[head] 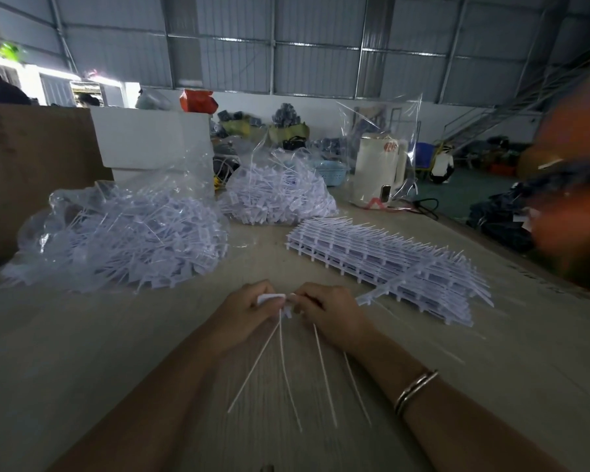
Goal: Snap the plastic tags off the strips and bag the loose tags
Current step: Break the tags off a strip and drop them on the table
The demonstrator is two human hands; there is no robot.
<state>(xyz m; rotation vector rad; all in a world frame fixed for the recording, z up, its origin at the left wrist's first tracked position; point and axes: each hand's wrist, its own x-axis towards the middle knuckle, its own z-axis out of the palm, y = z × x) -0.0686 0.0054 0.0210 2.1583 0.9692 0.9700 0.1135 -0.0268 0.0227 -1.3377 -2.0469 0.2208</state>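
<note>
My left hand (244, 310) and my right hand (327, 310) meet at the table's middle, both pinching a short strip of white plastic tags (273, 299). Several thin white tails (286, 362) hang from it toward me. A stack of unbroken tag strips (389, 257) lies to the right of my hands. Two clear plastic bags heaped with loose tags sit behind: a big bag (123, 233) at the left and a smaller bag (276, 195) in the middle.
A cardboard box (31, 165) and a white box (150, 141) stand at the back left. A white kettle (380, 168) in clear film stands at the back right. A blurred orange shape (573, 165) fills the right edge. The wooden table (82, 352) spreads around my arms.
</note>
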